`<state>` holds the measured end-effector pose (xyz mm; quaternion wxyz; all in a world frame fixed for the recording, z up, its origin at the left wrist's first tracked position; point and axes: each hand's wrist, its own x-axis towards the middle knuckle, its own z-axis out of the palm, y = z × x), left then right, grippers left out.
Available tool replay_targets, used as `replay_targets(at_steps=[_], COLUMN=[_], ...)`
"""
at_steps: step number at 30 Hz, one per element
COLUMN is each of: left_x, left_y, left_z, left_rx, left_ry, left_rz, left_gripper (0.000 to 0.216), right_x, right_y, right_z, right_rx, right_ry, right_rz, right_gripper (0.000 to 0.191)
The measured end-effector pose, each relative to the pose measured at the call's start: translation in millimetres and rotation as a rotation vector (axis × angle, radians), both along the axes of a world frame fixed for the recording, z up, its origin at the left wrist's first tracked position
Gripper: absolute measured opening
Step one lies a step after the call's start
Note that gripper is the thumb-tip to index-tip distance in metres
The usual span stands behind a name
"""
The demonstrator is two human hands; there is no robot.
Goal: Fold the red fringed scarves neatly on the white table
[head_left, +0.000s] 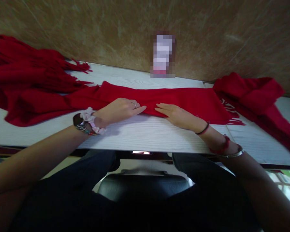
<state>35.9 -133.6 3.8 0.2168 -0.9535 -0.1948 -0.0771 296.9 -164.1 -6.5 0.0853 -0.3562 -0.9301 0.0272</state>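
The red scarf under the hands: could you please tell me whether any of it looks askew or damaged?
No damage shows. The red scarf lies fairly flat under the left hand and right hand, but farther left it is rumpled, so it looks uneven.

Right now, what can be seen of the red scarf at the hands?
The red scarf looks like soft woven cloth. It lies lengthwise across the white tabletop, fairly smooth midway, with a fringe at its right end. Leftward it gathers into folds beside bunched red fabric; its end there is unclear. The left hand and right hand touch its near edge.
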Motion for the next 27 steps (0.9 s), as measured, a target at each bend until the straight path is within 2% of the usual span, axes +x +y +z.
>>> replay_targets(at_steps=[5,10,21,27], left_x=[1.3,-0.8,10.0,15.1], left_y=[-7.8,-8.5,-13.6,-15.8], left_z=[-0.2,-1.5,-6.8,-5.9], left_rx=[0.053,0.088,-0.011,-0.050], left_ry=[0.028,0.037,-0.012,0.065], left_rz=[-0.018,0.027,-0.025,0.031], left_gripper=[0.028,0.027,0.021,0.022], right_x=[2.3,4.4,4.4,6.8], right_y=[2.0,1.8,-5.3,-4.2], right_z=[-0.6,-4.7,-2.4,-0.9], right_rx=[-0.018,-0.045,-0.185,-0.275], right_ry=[0.022,-0.005,-0.037,-0.005], right_rz=[0.028,0.047,0.020,0.029], right_gripper=[0.054,0.047,0.049,0.058])
